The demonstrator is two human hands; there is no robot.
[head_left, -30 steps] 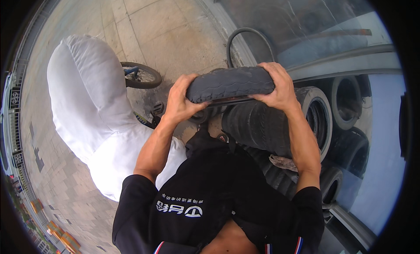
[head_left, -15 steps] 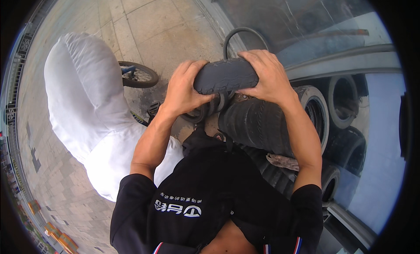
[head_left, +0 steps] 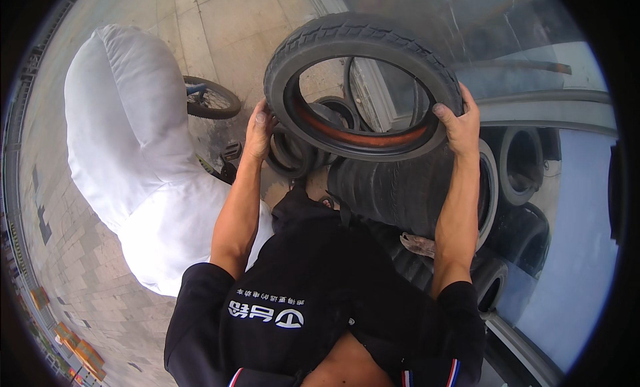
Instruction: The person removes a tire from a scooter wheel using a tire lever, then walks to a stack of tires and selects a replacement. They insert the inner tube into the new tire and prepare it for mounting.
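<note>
Held up in front of me is a worn black tyre (head_left: 347, 35), its open ring tilted so that the hollow inside shows a reddish-brown band. My left hand (head_left: 259, 132) grips its left side, with the fingers partly hidden behind the rubber. On the opposite side, my right hand (head_left: 461, 124) is closed over the edge, thumb on the sidewall and fingers round the tread. Behind and below the tyre, several loose tyres (head_left: 291, 162) lie on the ground.
A row of dark tyres (head_left: 393, 190) lies at my right, beside a glass front (head_left: 460, 27); a crumpled rag (head_left: 418, 244) rests on it. At my left stands something bulky under a white cover (head_left: 133, 140), with a bicycle wheel (head_left: 217, 102) behind it.
The tyre has been turned from edge-on, tread towards me, to showing its open ring. My hands have moved apart to its two sides, the left lower and the right further right.
</note>
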